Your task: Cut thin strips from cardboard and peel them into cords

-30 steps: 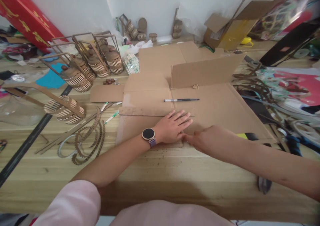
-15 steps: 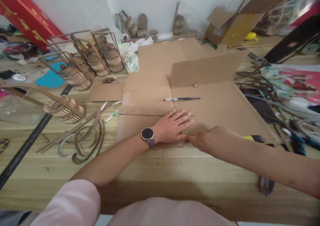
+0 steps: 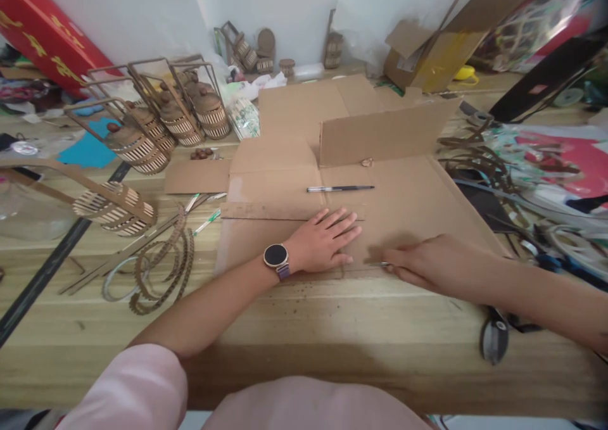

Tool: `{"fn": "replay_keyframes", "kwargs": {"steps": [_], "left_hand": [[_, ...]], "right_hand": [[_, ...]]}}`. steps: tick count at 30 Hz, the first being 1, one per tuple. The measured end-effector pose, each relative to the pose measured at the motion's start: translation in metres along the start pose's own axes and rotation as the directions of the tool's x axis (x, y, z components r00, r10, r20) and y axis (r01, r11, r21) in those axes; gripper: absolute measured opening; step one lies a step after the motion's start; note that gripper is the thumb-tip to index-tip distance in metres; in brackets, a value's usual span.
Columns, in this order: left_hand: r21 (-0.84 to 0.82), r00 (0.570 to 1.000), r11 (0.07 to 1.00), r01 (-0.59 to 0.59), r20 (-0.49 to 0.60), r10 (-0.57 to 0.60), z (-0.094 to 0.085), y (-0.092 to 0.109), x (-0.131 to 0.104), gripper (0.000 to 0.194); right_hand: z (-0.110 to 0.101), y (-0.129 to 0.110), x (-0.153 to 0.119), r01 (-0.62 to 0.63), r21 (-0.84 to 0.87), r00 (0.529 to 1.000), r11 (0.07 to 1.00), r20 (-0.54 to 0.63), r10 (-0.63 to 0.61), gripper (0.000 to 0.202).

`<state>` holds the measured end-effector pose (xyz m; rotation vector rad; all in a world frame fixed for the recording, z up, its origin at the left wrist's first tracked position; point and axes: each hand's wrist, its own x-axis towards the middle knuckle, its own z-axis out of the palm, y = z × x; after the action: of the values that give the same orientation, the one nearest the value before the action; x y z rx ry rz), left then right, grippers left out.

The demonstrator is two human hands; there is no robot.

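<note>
Pale pink short-sleeved top (image 3: 304, 406), round gold-rimmed, black-faced watch (image 3: 276, 256) on left wrist, purple strap (image 3: 284, 271)

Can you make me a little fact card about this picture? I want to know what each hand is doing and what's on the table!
Left hand: flat on the cardboard, fingers spread
Left wrist: a watch with a dark round face
Right hand: pinching a thin thing, mostly hidden, so I can't tell what it is
On the cardboard: a pen, lying beyond the left hand
Left side of table: striped baskets with tall handles, and coiled strips
Table: pale wood
</note>
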<state>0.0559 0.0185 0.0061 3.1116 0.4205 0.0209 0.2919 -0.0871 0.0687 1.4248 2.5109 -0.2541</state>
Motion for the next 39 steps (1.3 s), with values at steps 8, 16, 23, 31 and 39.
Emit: {"fn": "replay_keyframes", "kwargs": {"steps": [8, 16, 23, 31, 39], "left_hand": [[-0.005, 0.998, 1.0, -0.003, -0.064, 0.003, 0.006, 0.0, 0.001, 0.065], [0.001, 0.996, 1.0, 0.005, -0.085, -0.005, 0.007, 0.0, 0.0, 0.062], [-0.006, 0.997, 1.0, 0.001, -0.081, -0.002, 0.008, 0.0, 0.0, 0.062], [-0.007, 0.999, 1.0, 0.004, -0.044, -0.004, 0.006, -0.001, -0.001, 0.065], [-0.07, 0.999, 0.997, 0.026, -0.03, -0.028, -0.003, -0.001, 0.003, 0.063]], "right_hand": [[-0.005, -0.037, 0.026, 0.031, -0.152, 0.999, 0.988, 0.041, -0.025, 0.031], [-0.006, -0.039, 0.029, 0.038, -0.222, 0.997, 0.974, 0.071, -0.023, 0.035], [-0.007, -0.043, 0.03, 0.032, -0.233, 0.996, 0.972, 0.093, -0.01, 0.038], [0.0, -0.001, -0.008, -0.104, -0.147, 0.981, 0.984, 0.148, 0.126, 0.025], [0.004, 0.027, -0.018, -0.066, 0.037, 0.998, 0.997, 0.014, 0.065, 0.029]]}}
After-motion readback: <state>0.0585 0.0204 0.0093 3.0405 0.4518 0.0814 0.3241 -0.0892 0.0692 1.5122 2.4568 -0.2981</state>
